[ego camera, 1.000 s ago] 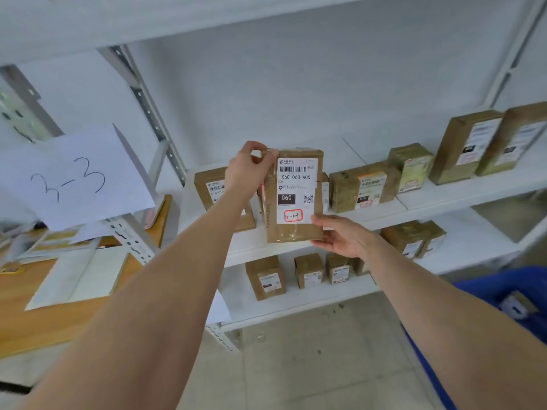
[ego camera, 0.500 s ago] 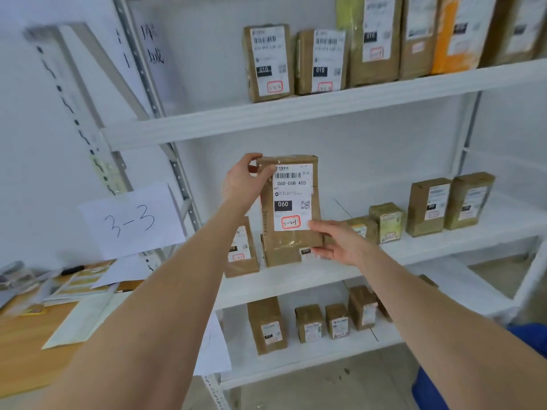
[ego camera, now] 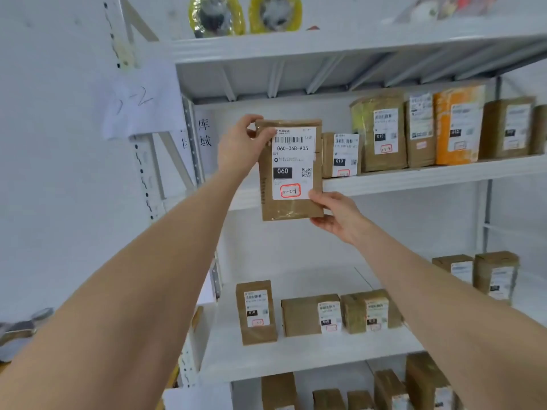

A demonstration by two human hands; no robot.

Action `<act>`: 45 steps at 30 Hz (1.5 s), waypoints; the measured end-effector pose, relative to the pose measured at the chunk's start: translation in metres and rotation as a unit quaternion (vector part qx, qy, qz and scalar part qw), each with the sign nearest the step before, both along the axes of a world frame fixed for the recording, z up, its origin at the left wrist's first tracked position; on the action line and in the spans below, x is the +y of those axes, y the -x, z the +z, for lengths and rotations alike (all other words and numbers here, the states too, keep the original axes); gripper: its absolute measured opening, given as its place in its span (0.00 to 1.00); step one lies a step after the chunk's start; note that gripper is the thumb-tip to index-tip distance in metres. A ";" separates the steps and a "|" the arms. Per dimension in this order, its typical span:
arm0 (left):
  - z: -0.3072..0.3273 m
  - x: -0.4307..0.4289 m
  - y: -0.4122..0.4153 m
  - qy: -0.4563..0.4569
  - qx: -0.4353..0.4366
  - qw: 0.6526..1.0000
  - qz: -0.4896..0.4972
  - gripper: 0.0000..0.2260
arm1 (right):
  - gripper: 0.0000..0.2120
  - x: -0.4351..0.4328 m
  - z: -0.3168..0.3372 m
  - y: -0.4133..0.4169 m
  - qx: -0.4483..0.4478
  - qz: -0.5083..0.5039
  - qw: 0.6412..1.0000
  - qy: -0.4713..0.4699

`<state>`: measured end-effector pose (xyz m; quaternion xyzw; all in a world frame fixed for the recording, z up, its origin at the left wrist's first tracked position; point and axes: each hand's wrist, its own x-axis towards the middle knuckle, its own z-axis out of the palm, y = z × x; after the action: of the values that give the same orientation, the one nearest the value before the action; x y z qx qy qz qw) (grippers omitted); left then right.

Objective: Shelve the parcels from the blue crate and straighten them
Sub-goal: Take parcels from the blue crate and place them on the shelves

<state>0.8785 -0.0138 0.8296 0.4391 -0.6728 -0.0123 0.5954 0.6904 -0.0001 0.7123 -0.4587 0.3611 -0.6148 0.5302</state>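
I hold a flat brown parcel upright in front of the upper shelf; its white label reads 060-06B-A05 with a red-boxed handwritten mark. My left hand grips its top left corner. My right hand grips its bottom right corner. The parcel's lower part hangs below the shelf's front edge, at the left end of a row of standing parcels. The blue crate is out of sight.
The shelf below carries several brown parcels. More parcels stand on a lower shelf. Yellow tape rolls sit on the top shelf. A paper sign hangs on the left upright.
Both hands have lifted the parcel from the middle shelf level up to the upper shelf, and my view has tilted upward; the blue crate has left the frame.
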 end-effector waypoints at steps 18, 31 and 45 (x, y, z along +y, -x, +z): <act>0.059 -0.105 -0.057 0.018 0.026 0.999 0.036 0.15 | 0.19 -0.124 0.074 -0.092 0.433 -0.291 0.844 0.125; 0.048 -0.148 -0.061 -0.024 -0.101 0.987 0.122 0.18 | 0.21 -0.143 0.064 -0.104 0.509 -0.314 0.795 0.099; 0.057 -0.140 -0.039 0.025 -0.368 0.885 0.283 0.20 | 0.40 -0.147 0.062 -0.111 0.650 -0.355 0.612 0.280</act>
<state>0.9173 -0.1539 0.8871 0.5689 -0.6906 0.3364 0.2936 0.8015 -0.1475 0.7741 -0.7003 0.5558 -0.3671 -0.2567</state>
